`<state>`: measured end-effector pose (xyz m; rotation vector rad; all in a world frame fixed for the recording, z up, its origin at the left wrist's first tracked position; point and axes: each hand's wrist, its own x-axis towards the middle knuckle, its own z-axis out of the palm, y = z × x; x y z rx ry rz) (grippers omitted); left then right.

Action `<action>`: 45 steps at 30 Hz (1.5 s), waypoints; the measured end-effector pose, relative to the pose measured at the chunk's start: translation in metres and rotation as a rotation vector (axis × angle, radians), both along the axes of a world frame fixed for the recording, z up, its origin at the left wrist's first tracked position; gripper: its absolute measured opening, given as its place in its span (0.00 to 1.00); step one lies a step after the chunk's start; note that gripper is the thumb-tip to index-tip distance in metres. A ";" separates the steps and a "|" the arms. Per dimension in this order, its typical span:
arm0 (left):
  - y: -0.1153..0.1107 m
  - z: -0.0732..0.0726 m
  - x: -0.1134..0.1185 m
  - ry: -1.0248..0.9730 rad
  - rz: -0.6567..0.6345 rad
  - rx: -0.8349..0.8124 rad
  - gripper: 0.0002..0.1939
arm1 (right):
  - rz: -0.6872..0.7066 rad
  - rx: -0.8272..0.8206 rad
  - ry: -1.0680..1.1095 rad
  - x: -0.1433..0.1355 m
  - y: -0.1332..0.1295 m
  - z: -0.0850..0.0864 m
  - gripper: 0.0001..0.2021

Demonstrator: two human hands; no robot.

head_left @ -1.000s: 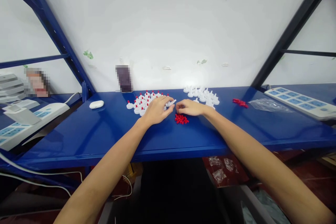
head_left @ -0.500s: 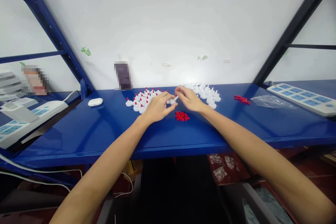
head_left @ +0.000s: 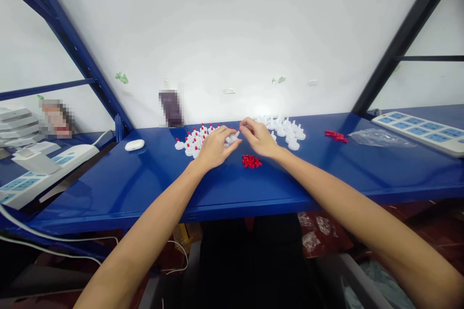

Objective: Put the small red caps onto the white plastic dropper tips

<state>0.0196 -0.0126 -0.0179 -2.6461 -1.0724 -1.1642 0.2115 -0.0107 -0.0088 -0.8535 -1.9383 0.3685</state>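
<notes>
Bench top [head_left: 145, 188]: painted metal look, glossy blue, smooth, reflective. Frame struts [head_left: 72, 53]: same blue painted metal; right strut [head_left: 398, 38] dark, matt. White caps [head_left: 290, 133]: moulded plastic, smooth, slight sheen. Red plugs [head_left: 251, 161]: small plastic bits, matt-ish. Clear bag [head_left: 377, 137]: thin plastic film, crinkled, shiny. Power strips [head_left: 420, 130]: white hard plastic, smooth. Wall [head_left: 232, 24]: matt white paint, chipped spots. White case [head_left: 134, 145]: glossy plastic.

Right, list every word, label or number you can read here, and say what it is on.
No text can be read.
Power strips: blue markings, too small to read.
Two pixelated patches by the wall: blurred.
White caps, red pieces, both hands: no markings seen.
</notes>
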 end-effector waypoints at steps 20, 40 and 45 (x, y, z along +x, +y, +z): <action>-0.005 0.002 0.003 -0.178 -0.083 -0.169 0.22 | 0.125 -0.057 -0.097 0.000 -0.001 -0.004 0.21; -0.003 0.001 0.000 -0.047 0.012 -0.044 0.26 | 0.024 0.036 -0.212 -0.003 0.006 -0.012 0.21; 0.002 -0.003 -0.002 -0.049 0.009 -0.033 0.26 | 0.034 0.041 -0.224 -0.002 0.003 -0.011 0.23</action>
